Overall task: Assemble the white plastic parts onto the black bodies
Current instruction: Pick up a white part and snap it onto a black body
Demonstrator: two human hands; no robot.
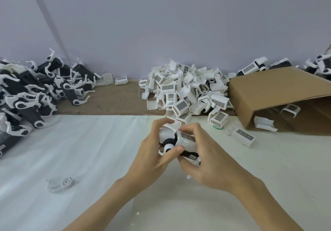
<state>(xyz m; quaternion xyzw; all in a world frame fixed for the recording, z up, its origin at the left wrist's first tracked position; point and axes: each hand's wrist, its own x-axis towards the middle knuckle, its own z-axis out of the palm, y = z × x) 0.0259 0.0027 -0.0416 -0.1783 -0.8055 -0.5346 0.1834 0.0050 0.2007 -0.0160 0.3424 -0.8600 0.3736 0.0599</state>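
Both hands clamp black body, pressing white cover; misaligned clips risk snapping under force.

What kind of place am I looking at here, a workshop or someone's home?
Most likely a small factory assembly bench. A big heap of identical white plastic parts lies by a tipped cardboard box, a pile of black-and-white units is stacked at the left, and both hands are fitting one together.
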